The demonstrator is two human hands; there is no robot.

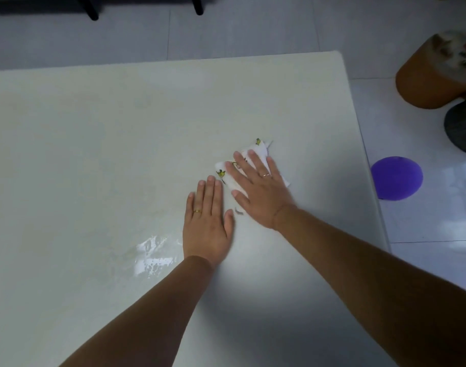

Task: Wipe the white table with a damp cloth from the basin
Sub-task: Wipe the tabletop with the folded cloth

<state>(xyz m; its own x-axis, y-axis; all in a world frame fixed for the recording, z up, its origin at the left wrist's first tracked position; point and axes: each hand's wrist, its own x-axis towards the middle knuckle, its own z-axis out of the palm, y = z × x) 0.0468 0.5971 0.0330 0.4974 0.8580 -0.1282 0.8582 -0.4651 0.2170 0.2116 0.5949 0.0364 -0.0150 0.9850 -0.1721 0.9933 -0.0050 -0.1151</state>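
Here: both hands flat on the white surface, right one on the cloth

Right hand lies palm down, fingers straight and spread, pressing on the cloth; nothing is curled round it. A ring sits on one finger. The cloth is white with small yellow-green prints and bunched under the palm. Its edges stick out past the fingertips and between the thumb and index finger. It lies on the right half of the surface, short of the right edge.

Left hand is just beside the right one, palm down straight on the surface, fingers straight and close together, holding nothing. It also wears a gold ring. Its fingertips come right up to the near-left corner of the cloth; contact cannot be told.

Both forearms are bare and reach in from the bottom of the view.

A shiny wet patch with droplets shows on the surface just left of the left wrist.

Off the right edge, on the pale tiled floor, sit a round purple object, a brown stool with a floral top and a dark rounded item, cut off by the frame. Black furniture legs stand on the floor beyond the far edge.
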